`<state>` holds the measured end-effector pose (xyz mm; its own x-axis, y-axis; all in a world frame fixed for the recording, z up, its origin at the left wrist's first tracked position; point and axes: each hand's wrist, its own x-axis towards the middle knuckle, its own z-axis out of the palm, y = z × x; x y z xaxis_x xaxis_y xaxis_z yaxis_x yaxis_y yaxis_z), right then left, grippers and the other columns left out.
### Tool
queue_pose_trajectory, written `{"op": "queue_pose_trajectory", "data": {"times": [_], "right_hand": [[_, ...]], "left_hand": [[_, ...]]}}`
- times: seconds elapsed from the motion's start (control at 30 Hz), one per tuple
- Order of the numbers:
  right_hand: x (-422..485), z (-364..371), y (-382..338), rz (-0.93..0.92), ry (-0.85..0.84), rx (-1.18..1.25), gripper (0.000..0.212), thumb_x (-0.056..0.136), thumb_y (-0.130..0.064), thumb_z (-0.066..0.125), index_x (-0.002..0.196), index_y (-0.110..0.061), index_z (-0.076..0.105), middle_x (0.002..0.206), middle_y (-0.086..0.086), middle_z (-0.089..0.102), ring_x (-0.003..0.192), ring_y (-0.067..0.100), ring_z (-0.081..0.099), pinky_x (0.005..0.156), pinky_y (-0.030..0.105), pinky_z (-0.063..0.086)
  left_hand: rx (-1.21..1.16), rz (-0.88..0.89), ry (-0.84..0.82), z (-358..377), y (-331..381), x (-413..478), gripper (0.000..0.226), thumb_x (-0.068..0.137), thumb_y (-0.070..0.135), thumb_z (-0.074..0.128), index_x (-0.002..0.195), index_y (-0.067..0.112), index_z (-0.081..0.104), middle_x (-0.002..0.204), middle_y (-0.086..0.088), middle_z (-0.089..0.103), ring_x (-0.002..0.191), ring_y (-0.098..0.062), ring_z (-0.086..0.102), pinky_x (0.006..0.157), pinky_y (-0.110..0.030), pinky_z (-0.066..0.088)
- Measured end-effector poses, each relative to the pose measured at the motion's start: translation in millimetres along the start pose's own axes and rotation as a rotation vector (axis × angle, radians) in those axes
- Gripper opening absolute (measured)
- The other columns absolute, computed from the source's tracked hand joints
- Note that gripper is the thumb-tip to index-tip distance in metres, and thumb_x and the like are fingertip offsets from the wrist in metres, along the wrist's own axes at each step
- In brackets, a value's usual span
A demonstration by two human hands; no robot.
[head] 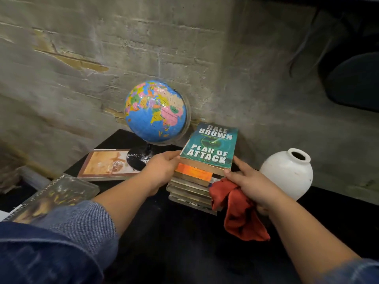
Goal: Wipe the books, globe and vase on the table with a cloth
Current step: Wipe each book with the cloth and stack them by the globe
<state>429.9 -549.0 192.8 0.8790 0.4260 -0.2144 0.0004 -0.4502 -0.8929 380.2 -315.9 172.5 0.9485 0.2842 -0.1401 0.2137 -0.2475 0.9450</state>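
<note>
Dim, even light; the grey brick wall (61, 89) left of the left hand (162, 169) is motion-blurred and bowed.

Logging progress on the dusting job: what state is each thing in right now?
globe, upright on its stand, base speckled white.
book stack, unevenly piled.
top book, face up on the book stack.
left hand, grips the top book's left edge.
right hand, holds the red cloth, fingers touch the top book's right corner.
red cloth, bunched, hanging from the right hand.
vase, upright, untouched.

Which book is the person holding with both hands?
The teal Plan of Attack book atop the stack; left hand and right hand, with red cloth, grip its edges.
</note>
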Motion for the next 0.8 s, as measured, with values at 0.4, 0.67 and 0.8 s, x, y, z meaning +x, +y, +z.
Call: {"op": "queue_pose_trajectory", "data": {"times": [0.4, 0.67, 0.8], "right_hand": [[-18.7, 9.3, 1.5, -0.081, -0.008, 0.066, 0.066, 0.09, -0.032, 0.063, 0.146, -0.041, 0.029, 0.105, -0.004, 0.072, 0.098, 0.006, 0.067, 0.093, 0.022, 0.048], [14.7, 9.9, 9.8, 0.087, 0.155, 0.207, 0.084, 0.064, -0.06, 0.067, 0.14, -0.033, 0.044, 0.12, -0.004, 0.067, 0.098, 0.013, 0.069, 0.095, 0.037, 0.052], [24.8, 7.2, 11.9, 0.109, 0.128, 0.256, 0.067, 0.077, -0.039, 0.07, 0.139, -0.032, 0.047, 0.117, -0.003, 0.069, 0.097, 0.016, 0.07, 0.096, 0.04, 0.052]], "left_hand": [[0.002, 0.053, 0.161, 1.9, -0.2, -25.4, 0.032, 0.083, 0.017, 0.071, 0.114, 0.014, 0.066, 0.102, 0.004, 0.069, 0.097, -0.008, 0.063, 0.09, -0.024, 0.048], [0.168, 0.136, -0.092, -9.6, -9.4, -8.9, 0.072, 0.065, 0.005, 0.083, 0.128, 0.021, 0.054, 0.123, 0.009, 0.061, 0.119, -0.006, 0.054, 0.106, -0.035, 0.043], [0.313, 0.167, -0.073, -8.8, -12.9, 0.5, 0.079, 0.068, 0.007, 0.082, 0.136, 0.029, 0.048, 0.13, 0.004, 0.06, 0.122, -0.011, 0.053, 0.104, -0.04, 0.045]]}}
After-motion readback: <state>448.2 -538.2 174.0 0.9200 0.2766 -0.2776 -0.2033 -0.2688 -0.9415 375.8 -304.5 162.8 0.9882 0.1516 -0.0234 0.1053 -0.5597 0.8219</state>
